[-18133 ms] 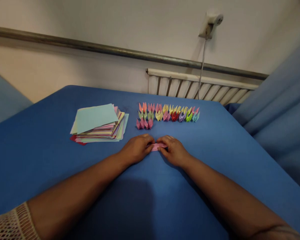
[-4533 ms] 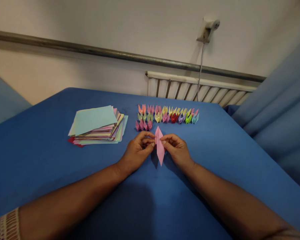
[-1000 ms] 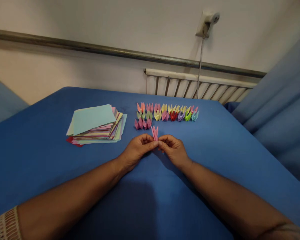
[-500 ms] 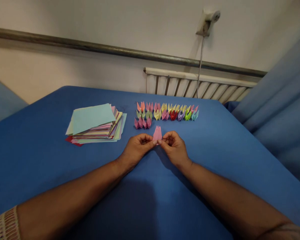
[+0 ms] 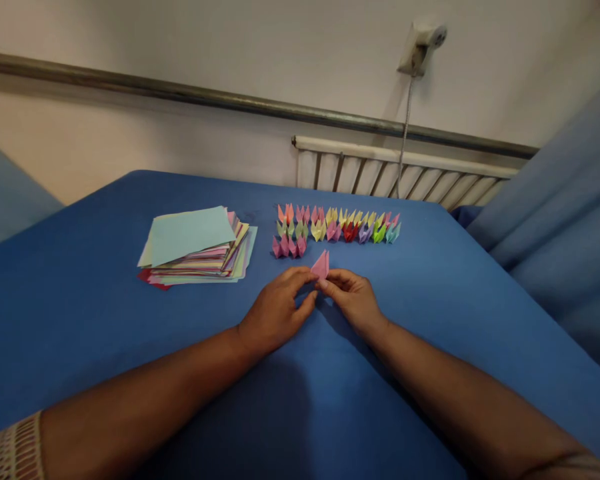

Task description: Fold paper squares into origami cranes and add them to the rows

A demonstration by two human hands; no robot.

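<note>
A small pink folded paper [image 5: 321, 266] stands upright with its points up, between my two hands above the blue surface. My right hand [image 5: 355, 299] pinches its lower edge between thumb and fingers. On the other side, my left hand [image 5: 279, 308] has its fingertips against the paper's left edge, while its thumb is spread away below. Just beyond the hands, several folded paper cranes [image 5: 350, 231] in pink, yellow, green, red, purple and teal stand in rows.
To the left lies a stack of coloured paper sheets [image 5: 193, 238], a light blue one on top. Everything rests on a blue-covered table [image 5: 220, 413]. Behind it are a metal rail [image 5: 220, 98], a radiator [image 5: 360, 148] and a wall socket [image 5: 415, 53]. A blue curtain [image 5: 555, 200] hangs at right.
The pink paper has turned from a wide face to a narrower, slanted one. My left thumb has come off it and moved down; my right hand keeps its pinch.
</note>
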